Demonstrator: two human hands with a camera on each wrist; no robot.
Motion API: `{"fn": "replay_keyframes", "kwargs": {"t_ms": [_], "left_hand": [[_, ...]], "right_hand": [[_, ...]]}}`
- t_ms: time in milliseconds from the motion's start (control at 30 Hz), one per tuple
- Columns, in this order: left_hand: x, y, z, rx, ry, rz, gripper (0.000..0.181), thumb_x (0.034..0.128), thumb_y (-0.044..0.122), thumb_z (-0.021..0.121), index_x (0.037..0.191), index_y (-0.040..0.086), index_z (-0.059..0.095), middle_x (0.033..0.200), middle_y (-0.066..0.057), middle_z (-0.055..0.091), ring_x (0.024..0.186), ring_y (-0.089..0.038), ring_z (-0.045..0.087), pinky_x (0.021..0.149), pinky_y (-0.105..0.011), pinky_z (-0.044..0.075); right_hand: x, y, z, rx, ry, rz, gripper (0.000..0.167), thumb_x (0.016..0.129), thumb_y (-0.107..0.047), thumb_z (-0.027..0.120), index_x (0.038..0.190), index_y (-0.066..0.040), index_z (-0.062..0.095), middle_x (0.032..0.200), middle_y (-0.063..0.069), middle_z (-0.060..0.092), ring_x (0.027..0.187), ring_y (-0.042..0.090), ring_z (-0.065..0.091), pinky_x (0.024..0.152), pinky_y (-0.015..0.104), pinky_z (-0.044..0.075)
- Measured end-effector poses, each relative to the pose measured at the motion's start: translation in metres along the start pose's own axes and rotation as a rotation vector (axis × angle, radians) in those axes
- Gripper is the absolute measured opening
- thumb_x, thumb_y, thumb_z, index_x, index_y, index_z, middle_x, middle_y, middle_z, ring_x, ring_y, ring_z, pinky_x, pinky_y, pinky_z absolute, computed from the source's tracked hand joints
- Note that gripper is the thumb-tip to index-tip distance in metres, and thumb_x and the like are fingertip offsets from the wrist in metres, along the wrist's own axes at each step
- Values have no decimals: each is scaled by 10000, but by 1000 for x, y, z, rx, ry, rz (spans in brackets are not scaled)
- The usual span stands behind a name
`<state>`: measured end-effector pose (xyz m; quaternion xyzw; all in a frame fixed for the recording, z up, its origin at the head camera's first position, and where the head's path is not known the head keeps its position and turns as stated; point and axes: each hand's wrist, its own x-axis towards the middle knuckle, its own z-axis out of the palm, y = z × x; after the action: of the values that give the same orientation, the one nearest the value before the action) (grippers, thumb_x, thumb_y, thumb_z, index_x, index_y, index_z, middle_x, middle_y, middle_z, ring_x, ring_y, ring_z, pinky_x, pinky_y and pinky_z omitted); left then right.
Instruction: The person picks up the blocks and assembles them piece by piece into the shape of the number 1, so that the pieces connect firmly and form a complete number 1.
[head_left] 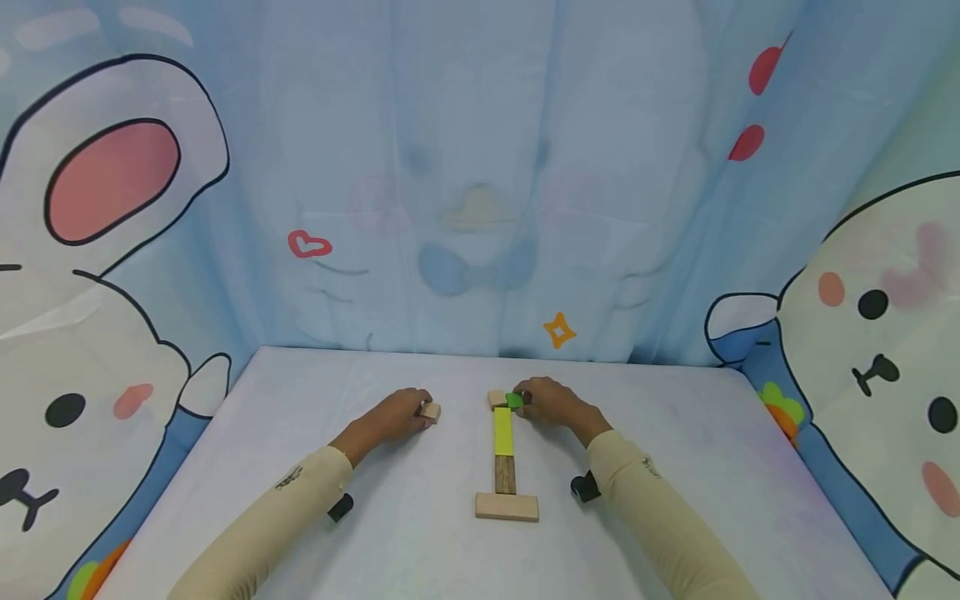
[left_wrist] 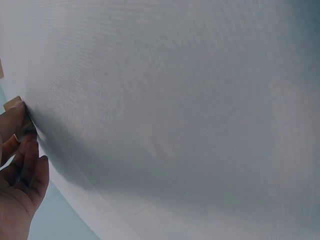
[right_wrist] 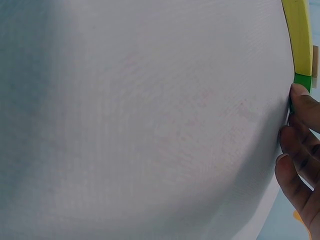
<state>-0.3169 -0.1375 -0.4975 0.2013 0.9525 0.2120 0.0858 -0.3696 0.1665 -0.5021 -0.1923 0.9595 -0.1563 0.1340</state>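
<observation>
My left hand pinches a small plain wooden block just above or on the table, left of a row of blocks. In the left wrist view that wooden block shows between thumb and fingers. My right hand pinches a green block at the far end of the row. The green block touches the end of the yellow block in the right wrist view. Left of the green block lies another plain wooden block. Toward me follow a dark brown block and a long pale block set crosswise.
The white table reaches back to a blue cartoon curtain. Dark wrist devices are strapped under both sleeves.
</observation>
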Motion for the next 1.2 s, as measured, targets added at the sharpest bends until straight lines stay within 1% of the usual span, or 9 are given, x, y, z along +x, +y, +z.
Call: {"fn": "replay_keyframes", "kwargs": {"t_ms": [133,267,400,467,767,1000,1200], "left_hand": [[0,1,-1,3,-2,-2,374,949,176,706,1247,-28,609,1015,-81,649,888,-160,565,849,-381,506],[-1,2,-2,1,0,-18,346,937,192,724,1195,-16,625,971,-52,642,856,-147,553,822,-362,499],[-1,2,-3,-26,7,-27,312,930,225,736,1139,15,639,945,-24,636,835,-142,540,801,-347,487],[-1,3,-3,-38,10,-22,294,929,235,737,1115,27,643,928,-16,633,823,-142,539,790,-344,486],[0,5,-2,-30,15,-11,302,937,264,725,1107,27,649,902,-9,634,796,-126,536,757,-319,483],[3,9,-5,-34,8,-52,270,944,290,707,1039,44,654,860,-7,642,749,-118,542,704,-289,476],[4,10,-4,-33,17,-38,257,935,266,714,1038,38,656,868,-11,647,752,-119,543,702,-295,482]], "right_hand": [[0,0,0,0,0,-3,367,931,-194,727,1271,-75,657,1044,44,663,932,183,576,874,409,508],[0,1,-1,4,1,-4,369,929,-189,729,1271,-71,657,1031,42,660,920,184,570,872,410,508],[0,0,-1,2,-1,-2,367,928,-191,731,1267,-72,658,1028,40,660,916,181,568,872,408,508],[0,0,-1,-1,-2,-4,365,927,-188,732,1265,-70,658,1030,40,660,917,182,567,875,411,508],[-2,-2,-2,-2,-8,-2,363,933,-188,725,1269,-68,656,1031,38,659,917,184,564,876,408,506],[-1,0,-2,6,-5,5,367,934,-196,724,1274,-75,655,1025,36,652,915,186,557,871,404,502],[-1,1,0,4,3,0,370,935,-199,723,1277,-77,654,1032,45,654,919,188,563,868,410,503]]}}
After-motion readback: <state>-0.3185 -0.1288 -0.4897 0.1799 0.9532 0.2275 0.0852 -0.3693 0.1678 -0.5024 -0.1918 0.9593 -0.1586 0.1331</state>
